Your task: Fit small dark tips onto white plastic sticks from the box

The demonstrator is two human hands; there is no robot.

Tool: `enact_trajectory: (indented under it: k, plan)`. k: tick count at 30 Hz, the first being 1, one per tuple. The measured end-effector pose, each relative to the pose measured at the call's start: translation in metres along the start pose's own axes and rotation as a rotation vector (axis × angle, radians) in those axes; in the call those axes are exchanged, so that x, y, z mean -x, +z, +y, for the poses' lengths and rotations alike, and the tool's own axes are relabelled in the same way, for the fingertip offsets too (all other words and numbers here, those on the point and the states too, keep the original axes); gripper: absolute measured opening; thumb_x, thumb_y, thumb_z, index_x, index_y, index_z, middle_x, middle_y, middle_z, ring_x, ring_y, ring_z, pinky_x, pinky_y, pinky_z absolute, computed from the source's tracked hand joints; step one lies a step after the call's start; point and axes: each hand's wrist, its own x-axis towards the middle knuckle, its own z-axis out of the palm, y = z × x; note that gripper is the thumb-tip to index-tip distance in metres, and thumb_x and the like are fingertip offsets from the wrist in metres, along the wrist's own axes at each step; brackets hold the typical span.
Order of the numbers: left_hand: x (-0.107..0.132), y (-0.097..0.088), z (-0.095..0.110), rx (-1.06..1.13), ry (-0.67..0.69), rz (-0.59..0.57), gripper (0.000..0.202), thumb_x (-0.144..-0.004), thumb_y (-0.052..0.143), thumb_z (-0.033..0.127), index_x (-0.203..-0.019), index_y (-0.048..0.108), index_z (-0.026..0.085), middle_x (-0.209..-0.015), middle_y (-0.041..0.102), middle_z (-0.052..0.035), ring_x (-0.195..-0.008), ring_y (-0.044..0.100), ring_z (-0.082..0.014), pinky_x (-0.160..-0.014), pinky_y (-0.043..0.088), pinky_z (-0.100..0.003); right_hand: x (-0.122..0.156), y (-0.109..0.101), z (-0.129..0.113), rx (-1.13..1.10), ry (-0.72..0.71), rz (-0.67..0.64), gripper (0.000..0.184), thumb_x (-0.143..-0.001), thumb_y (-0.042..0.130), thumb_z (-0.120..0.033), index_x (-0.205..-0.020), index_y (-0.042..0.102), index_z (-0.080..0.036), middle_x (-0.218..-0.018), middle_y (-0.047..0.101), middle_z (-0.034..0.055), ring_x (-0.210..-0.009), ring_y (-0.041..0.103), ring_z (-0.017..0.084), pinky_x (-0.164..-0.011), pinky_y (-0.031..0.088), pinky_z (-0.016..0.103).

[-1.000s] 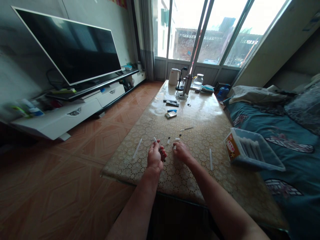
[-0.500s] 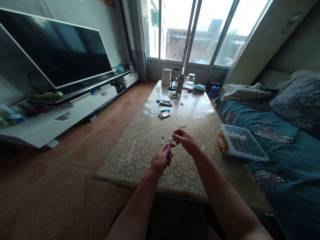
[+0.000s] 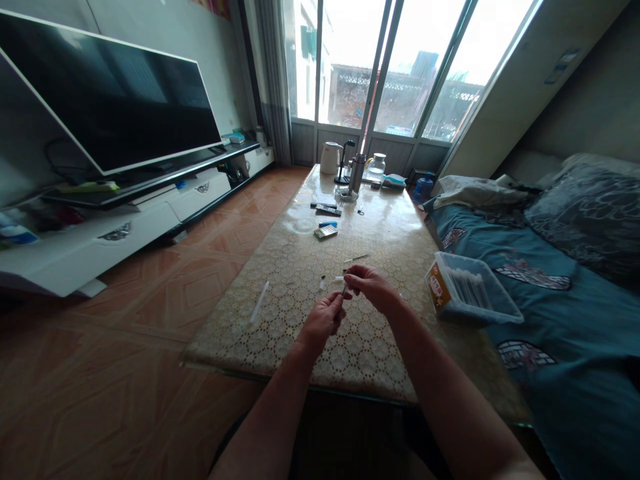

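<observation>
My left hand (image 3: 324, 319) is closed around a slim pen-like rod (image 3: 344, 289) that points up and away from me. Just above it, my right hand (image 3: 369, 284) pinches at the rod's upper end, and the fingers hide what lies between them. Beyond the hands lies a thin dark stick (image 3: 357, 257), like a pen refill. Close to the right fingertips is a short white piece (image 3: 339, 278), and left of that a small piece with a dark tip (image 3: 323, 279). A translucent white tube (image 3: 259, 302) lies on the table at left.
A clear plastic box (image 3: 500, 303) of white sticks stands at the table's right edge, by the bed (image 3: 480, 233). Farther up the patterned table (image 3: 285, 267) are a small flat box (image 3: 326, 231), remotes (image 3: 329, 211), a thermos (image 3: 357, 173), a kettle (image 3: 330, 159) and a glass jug (image 3: 377, 165).
The view has shifted slightly. My right hand has come down a little closer to my left, and less of the rod shows between them.
</observation>
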Motion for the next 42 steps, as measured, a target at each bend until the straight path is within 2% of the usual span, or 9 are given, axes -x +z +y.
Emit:
enact_trajectory:
  k: [9, 18, 28, 30, 33, 35, 37, 40, 42]
  plan:
    - [0.005, 0.006, -0.008, -0.098, -0.003, -0.001, 0.033, -0.082, 0.057, 0.05, -0.084, 0.06, 0.017, -0.052, 0.034, 0.0076, -0.041, 0.022, -0.0051, -0.042, 0.014, -0.02, 0.021, 0.004, 0.013, -0.015, 0.067, 0.002, 0.027, -0.074, 0.064, -0.043, -0.072, 0.055, -0.018, -0.048, 0.042, -0.0079, -0.042, 0.034, 0.007, -0.041, 0.023, 0.022]
    - [0.005, 0.018, -0.022, -0.334, 0.135, 0.041, 0.022, -0.08, 0.06, 0.035, -0.069, 0.064, 0.017, -0.052, 0.042, 0.003, -0.047, 0.032, -0.0101, -0.048, 0.023, -0.023, 0.046, -0.007, 0.037, -0.094, 0.086, 0.067, 0.028, -0.075, 0.064, -0.045, -0.071, 0.05, -0.021, -0.045, 0.041, -0.0094, -0.039, 0.031, 0.007, -0.04, 0.02, 0.022]
    - [-0.003, 0.044, -0.03, -0.467, 0.34, 0.144, 0.01, -0.077, 0.064, 0.023, -0.067, 0.066, 0.022, -0.061, 0.058, -0.0026, -0.058, 0.046, -0.0157, -0.058, 0.029, -0.024, 0.057, -0.03, 0.038, -0.117, 0.065, 0.125, 0.027, -0.075, 0.064, -0.043, -0.07, 0.05, -0.02, -0.044, 0.043, -0.0091, -0.039, 0.032, 0.007, -0.041, 0.023, 0.022]
    - [-0.006, 0.05, -0.032, -0.445, 0.318, 0.12, 0.011, -0.077, 0.065, 0.024, -0.066, 0.065, 0.022, -0.06, 0.056, -0.0018, -0.057, 0.044, -0.0148, -0.057, 0.029, -0.023, 0.06, -0.034, 0.039, -0.124, 0.059, 0.159, 0.028, -0.075, 0.065, -0.044, -0.07, 0.05, -0.021, -0.044, 0.043, -0.0089, -0.039, 0.032, 0.007, -0.041, 0.023, 0.022]
    - [-0.011, 0.061, -0.034, -0.37, 0.246, -0.002, 0.013, -0.08, 0.064, 0.03, -0.072, 0.065, 0.02, -0.06, 0.053, 0.0, -0.055, 0.042, -0.0133, -0.055, 0.03, -0.023, 0.068, -0.043, 0.039, -0.162, 0.043, 0.207, 0.029, -0.073, 0.068, -0.045, -0.075, 0.053, -0.02, -0.048, 0.046, -0.0081, -0.041, 0.035, 0.007, -0.042, 0.026, 0.021]
    - [-0.014, 0.07, -0.037, -0.308, 0.19, -0.112, 0.017, -0.081, 0.062, 0.035, -0.085, 0.064, 0.019, -0.063, 0.053, 0.001, -0.055, 0.044, -0.0124, -0.056, 0.034, -0.022, 0.074, -0.057, 0.033, -0.186, 0.035, 0.217, 0.031, -0.071, 0.071, -0.046, -0.078, 0.055, -0.02, -0.052, 0.047, -0.0073, -0.043, 0.037, 0.007, -0.043, 0.029, 0.022]
    - [-0.018, 0.075, -0.039, -0.224, 0.166, -0.144, 0.028, -0.077, 0.068, 0.034, -0.099, 0.061, 0.019, -0.073, 0.059, -0.0013, -0.064, 0.052, -0.0132, -0.061, 0.04, -0.023, 0.08, -0.081, 0.016, -0.146, -0.001, 0.27, 0.032, -0.069, 0.073, -0.046, -0.077, 0.057, -0.019, -0.055, 0.047, -0.0063, -0.045, 0.039, 0.008, -0.044, 0.032, 0.022]
    - [-0.026, 0.075, -0.038, -0.113, 0.183, -0.008, 0.045, -0.067, 0.077, 0.026, -0.107, 0.059, 0.02, -0.097, 0.063, -0.0098, -0.091, 0.059, -0.0186, -0.076, 0.045, -0.026, 0.088, -0.139, -0.027, 0.058, -0.127, 0.479, 0.034, -0.066, 0.075, -0.047, -0.076, 0.058, -0.019, -0.063, 0.051, -0.0033, -0.05, 0.044, 0.009, -0.045, 0.036, 0.022]
    - [-0.032, 0.069, -0.034, -0.066, 0.185, 0.119, 0.042, -0.067, 0.077, 0.024, -0.105, 0.059, 0.019, -0.097, 0.063, -0.0102, -0.093, 0.059, -0.0189, -0.078, 0.044, -0.027, 0.09, -0.183, -0.057, 0.234, -0.206, 0.615, 0.034, -0.068, 0.072, -0.049, -0.078, 0.057, -0.02, -0.066, 0.054, -0.0016, -0.054, 0.048, 0.011, -0.046, 0.037, 0.023]
